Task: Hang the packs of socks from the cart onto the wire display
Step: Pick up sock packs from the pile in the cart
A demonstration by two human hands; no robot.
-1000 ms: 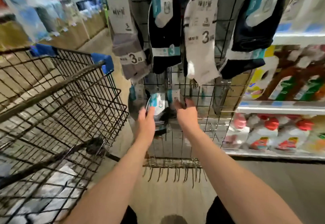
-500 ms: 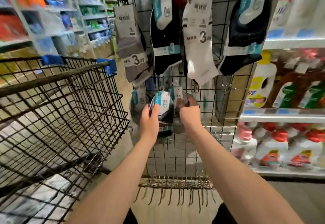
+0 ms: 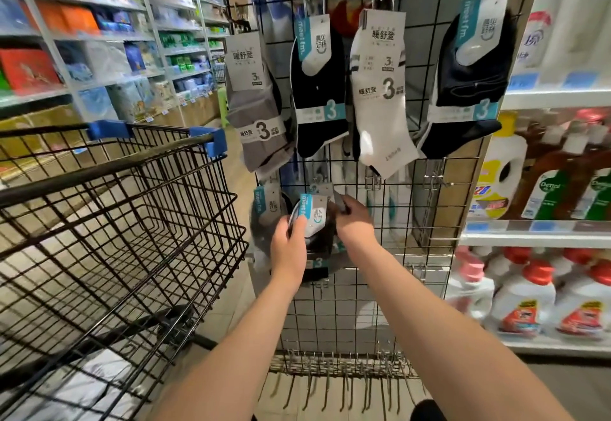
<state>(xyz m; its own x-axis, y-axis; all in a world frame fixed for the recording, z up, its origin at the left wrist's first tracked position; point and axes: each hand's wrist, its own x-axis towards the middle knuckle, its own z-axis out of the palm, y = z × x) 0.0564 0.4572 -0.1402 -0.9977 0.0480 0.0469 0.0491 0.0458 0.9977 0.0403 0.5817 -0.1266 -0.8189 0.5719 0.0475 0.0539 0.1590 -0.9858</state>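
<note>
Shop shelving runs down the aisle on the left and bottles fill the shelves on the right. Between them stands the wire display (image 3: 396, 291), with the cart (image 3: 109, 167) just beside it on the left. An upper row of sock packs (image 3: 380, 96) hangs from pegs, and a lower row is begun where one dark pack (image 3: 267, 209) hangs at the left. The pack in hand (image 3: 312, 213) is held against the grid just right of that one. The left hand (image 3: 287, 248) grips its left side, thumb over the card header, while the right hand (image 3: 355, 222) pinches the header's upper right edge. The peg itself is too blurred to make out. To do this well, I judge the right fingers should steer the header's hole squarely onto the peg tip while the left carries the weight. The pack should then slide back to the grid before either hand lets go.
</note>
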